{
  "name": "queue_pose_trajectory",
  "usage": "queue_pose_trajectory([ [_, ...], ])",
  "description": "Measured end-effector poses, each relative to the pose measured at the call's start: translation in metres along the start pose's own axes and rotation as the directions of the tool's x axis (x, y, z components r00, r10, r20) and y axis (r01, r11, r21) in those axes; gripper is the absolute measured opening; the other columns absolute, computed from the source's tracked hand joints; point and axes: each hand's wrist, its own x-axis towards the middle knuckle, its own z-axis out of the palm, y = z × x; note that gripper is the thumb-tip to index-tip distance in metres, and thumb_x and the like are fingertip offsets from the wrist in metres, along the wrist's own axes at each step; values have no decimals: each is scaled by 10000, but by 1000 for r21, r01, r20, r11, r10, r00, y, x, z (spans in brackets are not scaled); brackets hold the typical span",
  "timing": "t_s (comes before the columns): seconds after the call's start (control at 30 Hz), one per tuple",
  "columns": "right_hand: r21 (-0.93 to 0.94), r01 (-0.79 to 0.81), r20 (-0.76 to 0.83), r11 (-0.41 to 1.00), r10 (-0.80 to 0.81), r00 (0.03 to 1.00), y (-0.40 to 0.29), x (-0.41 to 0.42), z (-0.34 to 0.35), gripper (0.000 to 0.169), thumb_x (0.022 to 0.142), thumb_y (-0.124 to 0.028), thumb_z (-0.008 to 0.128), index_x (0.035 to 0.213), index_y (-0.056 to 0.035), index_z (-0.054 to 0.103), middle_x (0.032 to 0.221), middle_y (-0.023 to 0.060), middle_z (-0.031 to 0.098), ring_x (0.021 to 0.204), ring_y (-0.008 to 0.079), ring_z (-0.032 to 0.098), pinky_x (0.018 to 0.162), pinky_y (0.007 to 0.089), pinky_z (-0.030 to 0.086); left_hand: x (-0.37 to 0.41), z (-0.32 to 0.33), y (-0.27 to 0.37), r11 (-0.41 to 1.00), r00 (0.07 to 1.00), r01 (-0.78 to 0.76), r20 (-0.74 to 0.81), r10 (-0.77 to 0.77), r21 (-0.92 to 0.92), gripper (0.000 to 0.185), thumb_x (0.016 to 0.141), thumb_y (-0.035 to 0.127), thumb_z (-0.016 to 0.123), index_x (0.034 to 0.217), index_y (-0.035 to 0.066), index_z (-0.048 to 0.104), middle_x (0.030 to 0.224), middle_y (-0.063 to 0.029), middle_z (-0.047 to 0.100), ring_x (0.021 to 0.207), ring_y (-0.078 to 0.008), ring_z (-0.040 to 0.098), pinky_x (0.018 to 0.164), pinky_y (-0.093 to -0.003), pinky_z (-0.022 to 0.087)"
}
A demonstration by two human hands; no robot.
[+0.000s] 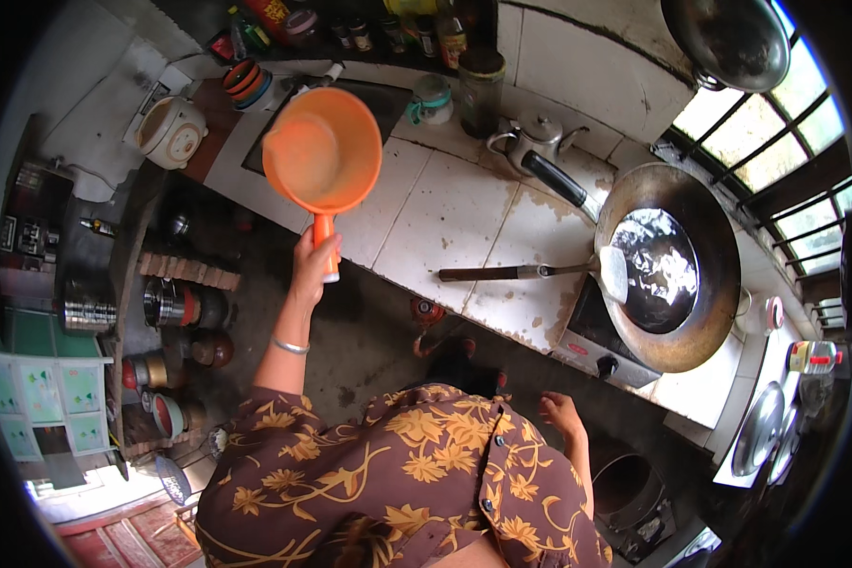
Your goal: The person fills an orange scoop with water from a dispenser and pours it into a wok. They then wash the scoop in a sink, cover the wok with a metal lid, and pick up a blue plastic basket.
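Note:
My left hand [311, 264] grips the handle of an orange plastic water dipper [358, 153], held over the tiled counter. The dipper's bowl faces up; some liquid seems to lie in it, though blur hides how much. My right hand [561, 413] hangs by my side below the counter's front edge, with fingers loosely bent and nothing in it. To the right, a large wok [717, 298] sits on a gas stove [589, 334] with shiny liquid inside. A wok spatula [614, 273] rests on the wok's rim, its handle [479, 274] over the counter.
Behind the counter [433, 206] stand a metal kettle [539, 131], a dark jar [480, 99] and a glass jar [432, 99]. Stacked bowls [243, 79] and a rice cooker [172, 133] are at left. A second pan [731, 42] hangs near the window. Pots fill the left shelves.

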Motion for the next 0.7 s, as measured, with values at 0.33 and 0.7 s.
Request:
queue_pose_trajectory([
  [0.33, 53, -92, -53, 994, 95, 994, 9, -25, -5, 338, 894, -200, 540, 1154, 13, 580, 798, 75, 630, 634, 134, 592, 523, 257, 480, 115, -6, -39, 679, 945, 320, 173, -277, -660, 305, 769, 242, 702, 1005, 101, 571, 787, -65, 621, 530, -163, 540, 460, -242, 447],
  [0.7, -55, -134, -199, 989, 120, 973, 11, -58, -2, 358, 883, -187, 536, 1174, 18, 568, 943, 104, 657, 797, 166, 643, 634, 289, 527, 262, -51, -74, 616, 797, 596, 289, -530, -515, 273, 851, 307, 608, 966, 60, 613, 769, -77, 615, 682, -194, 608, 553, -263, 527],
])
